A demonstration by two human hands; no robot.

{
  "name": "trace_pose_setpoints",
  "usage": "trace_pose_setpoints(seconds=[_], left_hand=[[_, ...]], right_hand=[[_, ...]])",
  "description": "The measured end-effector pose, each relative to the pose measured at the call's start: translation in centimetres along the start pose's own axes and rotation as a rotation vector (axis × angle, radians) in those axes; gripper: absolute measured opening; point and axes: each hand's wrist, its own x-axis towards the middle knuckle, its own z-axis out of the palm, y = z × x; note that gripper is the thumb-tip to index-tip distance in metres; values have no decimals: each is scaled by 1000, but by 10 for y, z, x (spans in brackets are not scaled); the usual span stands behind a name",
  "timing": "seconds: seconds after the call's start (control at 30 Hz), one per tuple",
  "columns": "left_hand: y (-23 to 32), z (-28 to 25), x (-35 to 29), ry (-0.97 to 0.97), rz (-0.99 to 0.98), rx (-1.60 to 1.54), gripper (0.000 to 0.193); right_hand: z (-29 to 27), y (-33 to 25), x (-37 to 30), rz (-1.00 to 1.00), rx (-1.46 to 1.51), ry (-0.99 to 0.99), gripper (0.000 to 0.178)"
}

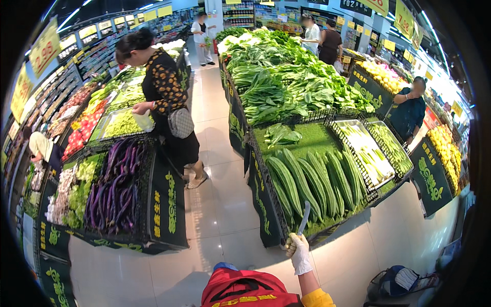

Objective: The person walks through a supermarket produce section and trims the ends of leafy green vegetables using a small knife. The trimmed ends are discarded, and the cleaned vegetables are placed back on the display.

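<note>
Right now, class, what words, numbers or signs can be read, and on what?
Wording isn't copied here; its places are:
Yellow hanging signs: large digits.
Dark stand skirts: yellow and green lettering.
Red garment: yellow lettering.
Small yellow cards: too small to read.
Knife in right hand: none visible.

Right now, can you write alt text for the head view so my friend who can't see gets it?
A white-gloved right hand holds a knife near long, ridged green gourds on a supermarket display. Leafy greens are piled beyond them; purple eggplants and a shopper are to the left.
</note>
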Motion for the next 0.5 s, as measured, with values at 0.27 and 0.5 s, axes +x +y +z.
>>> trace_pose_setpoints(seconds=[0.27, 0.5], left_hand=[[279, -36, 105, 156, 658, 857, 21], [763, -69, 120, -79, 1069, -348, 19]], right_hand=[[99, -42, 127, -86, -53, 87, 16], [170, -58, 188, -113, 55, 344, 15]])
